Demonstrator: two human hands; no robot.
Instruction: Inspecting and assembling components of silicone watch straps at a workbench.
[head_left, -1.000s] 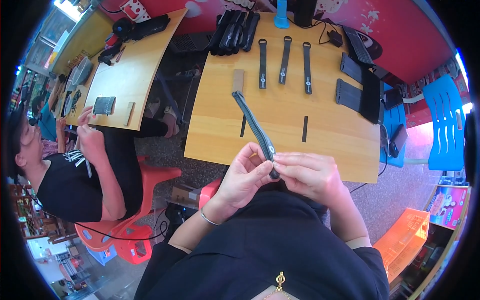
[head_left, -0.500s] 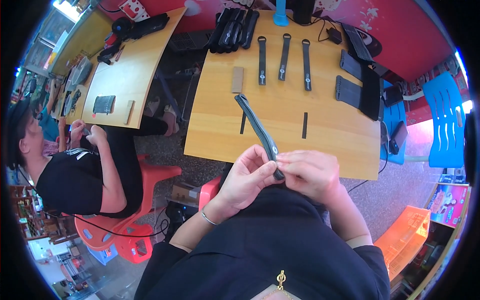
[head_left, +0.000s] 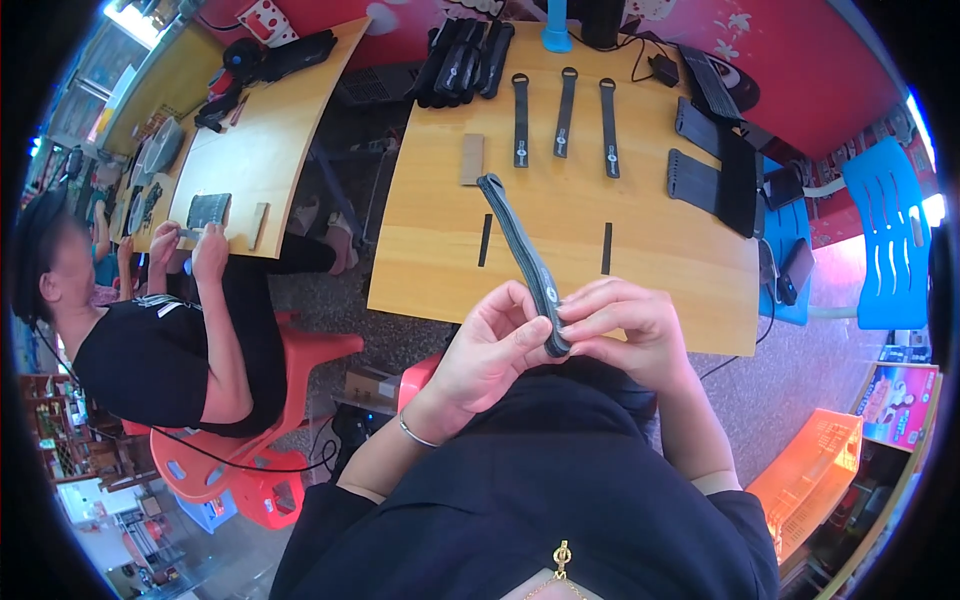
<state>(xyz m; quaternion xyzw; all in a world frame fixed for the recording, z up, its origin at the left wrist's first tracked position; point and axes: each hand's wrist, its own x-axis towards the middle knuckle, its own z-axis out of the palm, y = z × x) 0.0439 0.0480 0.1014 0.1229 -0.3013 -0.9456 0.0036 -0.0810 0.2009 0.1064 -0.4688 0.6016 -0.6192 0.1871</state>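
A stack of black straps [head_left: 525, 245] is held between my two hands, tilted with its looped far end up and to the left over the table. My left hand [head_left: 497, 345] pinches the stack near its lower end, thumb on top. The fingers and thumb of my right hand [head_left: 630, 330] close on the same lower end from the right. Three single black straps [head_left: 564, 115] with ring-shaped ends lie apart on the wooden table [head_left: 430, 270]. Two short dark strips [head_left: 607, 248] mark the table nearer to me.
Bundles of black straps [head_left: 462, 62] lie at the far left of my table, beside a small brown block [head_left: 472, 160]. More straps [head_left: 695, 180] hang over the right edge near a blue chair [head_left: 885, 235]. A co-worker [head_left: 150, 340] sits at another table on the left.
My right hand's fingers have spread and lifted slightly on the stack's lower end. The stack's far end has shifted a little up and right. The co-worker's hands have moved right.
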